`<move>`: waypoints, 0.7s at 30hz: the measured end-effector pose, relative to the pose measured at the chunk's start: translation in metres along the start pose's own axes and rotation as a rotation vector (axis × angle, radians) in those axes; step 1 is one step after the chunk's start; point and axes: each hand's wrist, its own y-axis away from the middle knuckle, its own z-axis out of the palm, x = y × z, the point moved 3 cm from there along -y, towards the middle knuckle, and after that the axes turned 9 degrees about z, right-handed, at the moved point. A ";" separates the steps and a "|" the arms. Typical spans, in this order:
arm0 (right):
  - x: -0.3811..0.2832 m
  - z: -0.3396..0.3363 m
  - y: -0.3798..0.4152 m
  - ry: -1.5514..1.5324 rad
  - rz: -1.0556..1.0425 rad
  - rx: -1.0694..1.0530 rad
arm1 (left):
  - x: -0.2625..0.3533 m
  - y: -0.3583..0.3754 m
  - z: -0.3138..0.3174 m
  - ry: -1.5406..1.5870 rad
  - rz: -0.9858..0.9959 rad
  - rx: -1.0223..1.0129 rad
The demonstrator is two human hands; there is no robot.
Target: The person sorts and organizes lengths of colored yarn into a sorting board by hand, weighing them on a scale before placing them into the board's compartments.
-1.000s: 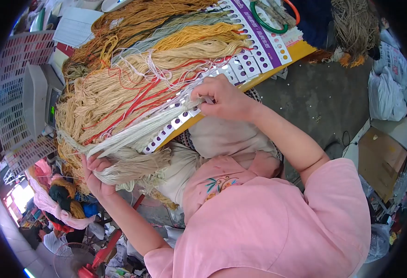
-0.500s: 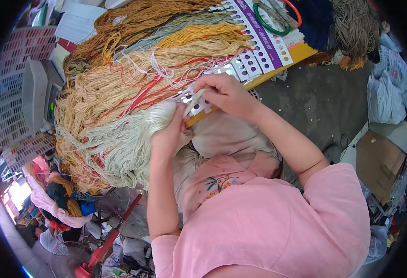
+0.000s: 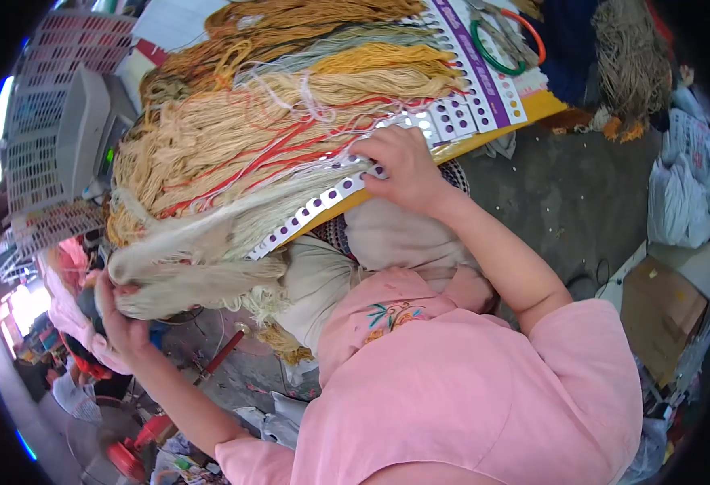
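Observation:
My left hand [image 3: 124, 311] is closed round the looped far end of a pale, off-white thread skein [image 3: 201, 287] at the lower left. From there strands stretch up and right to my right hand [image 3: 395, 166], whose fingers are pinched on the pale threads at the edge of a punched card strip [image 3: 322, 204]. The strip, white with purple-ringed holes, runs along the yellow board edge [image 3: 484, 136]. Behind lie cream and beige threads [image 3: 209, 149] with red strands, then yellow [image 3: 387, 61] and brown [image 3: 306, 24] bundles.
A scale [image 3: 84, 137] and a white plastic basket [image 3: 35, 121] stand at the left. Scissors [image 3: 504, 40] with green and red handles lie on the card at the top right. White bags [image 3: 678, 194] are at the right, and a red fan [image 3: 128, 457] at the lower left.
My left hand has moved down and left with the skein, which is now stretched out. My right hand has shifted slightly right. The view has shifted, too.

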 end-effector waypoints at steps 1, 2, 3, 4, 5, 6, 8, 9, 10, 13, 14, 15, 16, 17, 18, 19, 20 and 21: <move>0.000 -0.001 0.000 0.014 0.015 -0.001 | 0.025 -0.007 -0.053 -0.035 0.069 0.091; 0.000 -0.001 -0.001 0.028 0.031 -0.002 | 0.049 -0.006 -0.101 -0.069 0.137 0.184; 0.000 0.000 -0.001 0.028 0.025 0.020 | 0.073 0.007 -0.156 0.051 0.056 0.253; -0.002 0.000 -0.001 0.044 0.028 0.020 | 0.092 0.034 -0.172 -0.110 0.113 0.520; -0.003 0.000 -0.002 0.061 0.032 0.017 | 0.114 0.058 -0.202 -0.047 0.146 0.747; -0.002 0.002 -0.002 0.067 0.022 0.024 | 0.135 0.084 -0.248 -0.037 0.152 0.763; -0.004 0.003 -0.002 0.095 0.008 0.021 | 0.164 0.127 -0.312 0.328 0.343 0.115; -0.003 0.004 -0.002 0.104 0.017 0.015 | 0.155 0.142 -0.289 0.431 0.312 0.197; -0.005 0.004 -0.002 0.122 0.012 0.002 | 0.135 0.153 -0.234 0.536 0.279 0.279; -0.011 0.005 -0.001 0.148 0.012 -0.063 | 0.034 0.151 -0.096 -0.386 0.422 0.650; -0.016 0.003 0.000 0.127 0.029 -0.012 | 0.002 0.150 -0.123 0.141 0.101 0.323; -0.020 0.002 0.003 0.107 0.049 0.040 | -0.037 0.149 -0.097 0.184 -0.070 0.270; -0.026 0.005 0.009 0.067 0.023 0.070 | -0.066 0.145 -0.052 0.224 -0.201 0.223; -0.035 0.008 0.016 0.031 0.010 0.033 | -0.092 0.143 -0.021 0.316 -0.288 0.152; -0.046 0.010 0.025 -0.004 0.001 -0.005 | -0.113 0.140 -0.004 0.336 -0.320 0.026; -0.059 0.013 0.033 -0.099 -0.002 -0.102 | -0.127 0.140 0.014 0.394 -0.373 0.006; -0.070 0.020 0.042 -0.224 0.007 -0.171 | -0.135 0.140 0.036 0.366 -0.345 -0.047; -0.079 0.026 0.050 -0.349 0.014 -0.244 | -0.140 0.140 0.056 0.341 -0.314 -0.097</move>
